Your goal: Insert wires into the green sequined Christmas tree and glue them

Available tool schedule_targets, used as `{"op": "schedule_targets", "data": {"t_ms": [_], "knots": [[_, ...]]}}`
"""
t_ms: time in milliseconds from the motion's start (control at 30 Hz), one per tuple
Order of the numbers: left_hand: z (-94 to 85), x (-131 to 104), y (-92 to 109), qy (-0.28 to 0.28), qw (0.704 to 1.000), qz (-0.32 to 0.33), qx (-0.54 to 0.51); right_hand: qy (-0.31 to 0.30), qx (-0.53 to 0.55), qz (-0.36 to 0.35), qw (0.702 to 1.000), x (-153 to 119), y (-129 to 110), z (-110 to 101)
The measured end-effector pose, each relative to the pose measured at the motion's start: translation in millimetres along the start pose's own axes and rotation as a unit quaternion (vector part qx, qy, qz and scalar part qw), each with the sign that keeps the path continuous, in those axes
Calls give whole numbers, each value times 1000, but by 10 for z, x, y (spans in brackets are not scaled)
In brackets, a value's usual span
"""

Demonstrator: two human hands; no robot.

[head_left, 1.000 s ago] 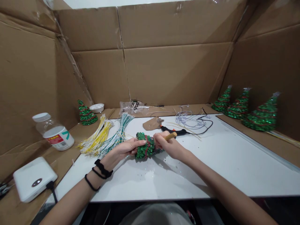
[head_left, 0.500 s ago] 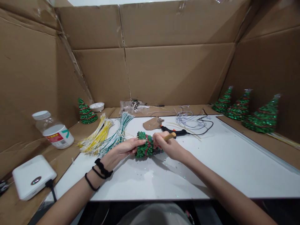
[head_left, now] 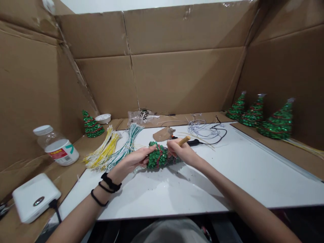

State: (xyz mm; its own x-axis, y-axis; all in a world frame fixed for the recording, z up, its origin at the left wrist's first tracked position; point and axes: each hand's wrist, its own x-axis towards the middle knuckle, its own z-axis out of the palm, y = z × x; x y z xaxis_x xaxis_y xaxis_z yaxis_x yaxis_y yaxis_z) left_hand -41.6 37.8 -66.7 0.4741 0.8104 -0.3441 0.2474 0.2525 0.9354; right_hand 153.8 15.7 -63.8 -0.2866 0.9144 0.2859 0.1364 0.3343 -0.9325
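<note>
My left hand [head_left: 138, 157] is closed on a small green Christmas tree [head_left: 157, 158] with a red garland, tipped on its side over the white board. Thumb on top, it grips the tree's left end. At the tree's other end, my right hand [head_left: 182, 152] is closed around a tan wooden stick [head_left: 184, 140] whose upper end pokes out above the fingers. The stick's lower tip is hidden, so I cannot tell whether it touches the tree. Just behind the right hand lies a black glue gun [head_left: 193, 142], partly covered by it.
Yellow and white stems [head_left: 102, 152] and green and white stems [head_left: 124, 148] lie left of the hands. A plastic jar [head_left: 57, 146] and white box [head_left: 36, 198] stand farther left. Finished trees [head_left: 277, 121] line the right side. Loose wire [head_left: 199, 128] coils behind.
The camera view has shifted slightly. The tree has turned a little in my left hand, and my right hand with the stick has moved slightly toward its end.
</note>
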Motion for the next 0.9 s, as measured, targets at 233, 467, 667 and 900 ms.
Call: {"op": "schedule_targets", "data": {"t_ms": [233, 467, 667, 900], "knots": [[-44, 18, 265, 3, 981, -14, 192, 181, 24, -86, 979, 117, 133, -68], [23, 184, 492, 73, 897, 76, 430, 115, -198, -14, 973, 188, 520, 32], [-228, 46, 668, 239, 730, 156, 621, 119, -222, -35, 967, 213, 520, -6], [-581, 129, 341, 284, 672, 108, 675, 298, -246, -97, 917, 277, 405, -537]]}}
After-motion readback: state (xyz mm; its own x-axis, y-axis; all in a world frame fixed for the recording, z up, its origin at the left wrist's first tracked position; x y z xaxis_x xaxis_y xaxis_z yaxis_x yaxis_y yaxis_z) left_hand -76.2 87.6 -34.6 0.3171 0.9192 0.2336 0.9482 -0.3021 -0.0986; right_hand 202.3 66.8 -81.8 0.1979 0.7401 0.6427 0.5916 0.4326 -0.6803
